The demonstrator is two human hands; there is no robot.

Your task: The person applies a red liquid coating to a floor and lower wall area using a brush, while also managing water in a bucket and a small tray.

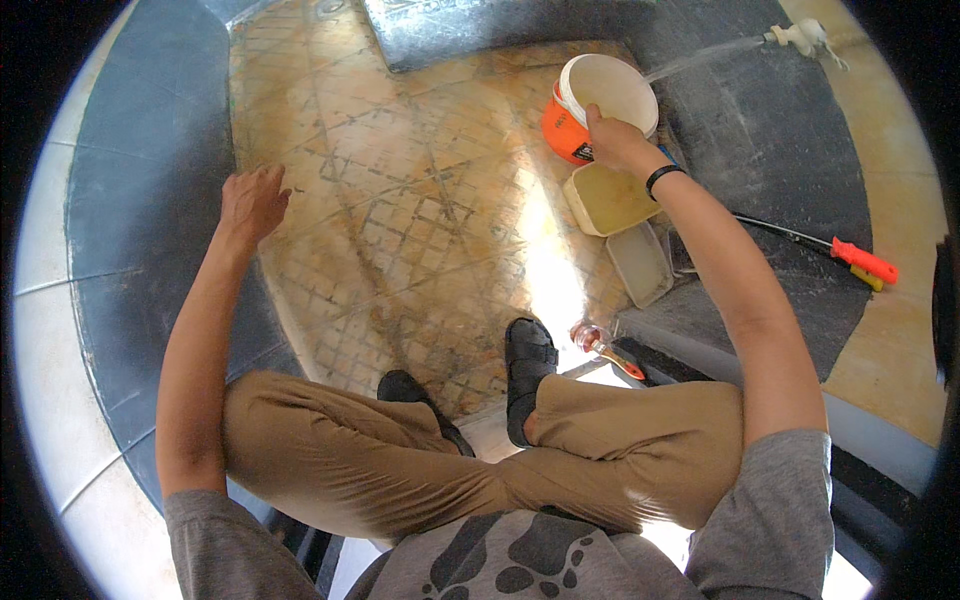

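Note:
My right hand [620, 143] grips the near rim of an orange and white bucket [563, 124], thumb at its inner edge. The bucket tilts so that its white mouth faces up and toward me. From a white tap [800, 38] at the upper right, a stream of water [705, 58] runs toward the mouth. My left hand [256, 203] hovers by the left wall, holding nothing, its fingers loosely apart. Just below my right hand sits a pale yellow rectangular tub [612, 200]. Beside it lies a translucent shallow container [640, 265], partly near my forearm.
A brush [612, 354] with a red and wooden handle lies by my right shoe [528, 375]. Tools with red and yellow handles [864, 262] rest on the dark right ledge [790, 180]. Dark walls [150, 220] border the stained, patterned tile floor [400, 220].

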